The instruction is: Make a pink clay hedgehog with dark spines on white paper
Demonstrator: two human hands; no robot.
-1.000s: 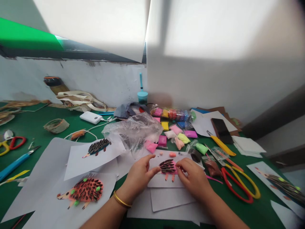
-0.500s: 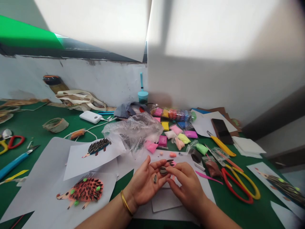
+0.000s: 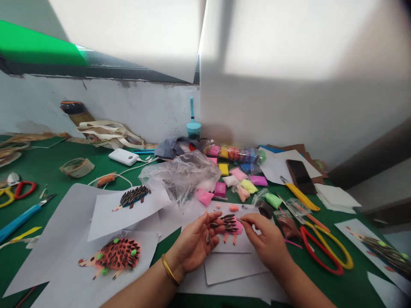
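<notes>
My left hand (image 3: 194, 244) is turned palm up and loosely cupped, with striped sunflower seeds (image 3: 208, 238) lying in the palm and by the fingers. Between thumb and forefinger, my right hand (image 3: 266, 237) pinches a single sunflower seed (image 3: 240, 220). That seed is at the right part of a pink clay hedgehog (image 3: 238, 229) on white paper; rows of dark seeds cover its middle. My left fingers hide the hedgehog's left side. Small pink clay pieces (image 3: 234, 208) sit just above it on the paper.
Finished seed hedgehogs (image 3: 120, 254) lie on paper at left. Wrapped clay packs (image 3: 221, 189) and a crumpled plastic bag (image 3: 180, 173) are behind my hands. At right are red-and-yellow scissors (image 3: 340, 252), a yellow cutter (image 3: 300, 196) and a phone (image 3: 301, 176). A blue-handled tool (image 3: 22, 220) lies far left.
My right hand has moved away from the left palm to the right, carrying a seed to the pink hedgehog. More of the hedgehog now shows between the hands.
</notes>
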